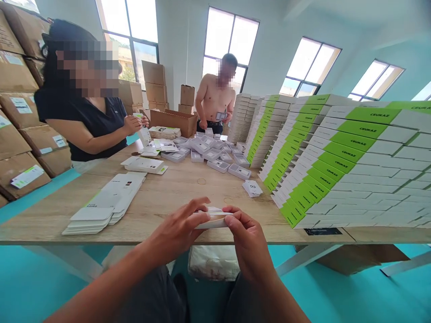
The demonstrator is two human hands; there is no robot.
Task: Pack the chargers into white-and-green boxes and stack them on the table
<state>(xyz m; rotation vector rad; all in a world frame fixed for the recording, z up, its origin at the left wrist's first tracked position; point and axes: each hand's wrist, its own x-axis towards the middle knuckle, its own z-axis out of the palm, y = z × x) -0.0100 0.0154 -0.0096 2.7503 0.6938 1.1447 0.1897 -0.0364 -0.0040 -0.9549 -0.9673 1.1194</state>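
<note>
Close to the table's front edge, a small white carton (217,223) is held between my two hands. My left hand (178,229) grips its left end, with the index finger raised over the top. At the right end, my right hand (247,231) pinches it between thumb and fingers. Its near side looks bowed, and white layers show along the top; what is inside I cannot make out. Just beyond my right hand lies a small stack of printed white cards (252,188). Flat white cartons (107,202) are stacked on the table to my left.
Clear plastic cases (212,154) lie heaped mid-table. Tall stacks of white-and-green boxes (323,166) line the right side. A co-worker (90,112) at left handles a white carton; another person (217,98) stands behind the heap. Brown cartons (23,112) are piled at far left.
</note>
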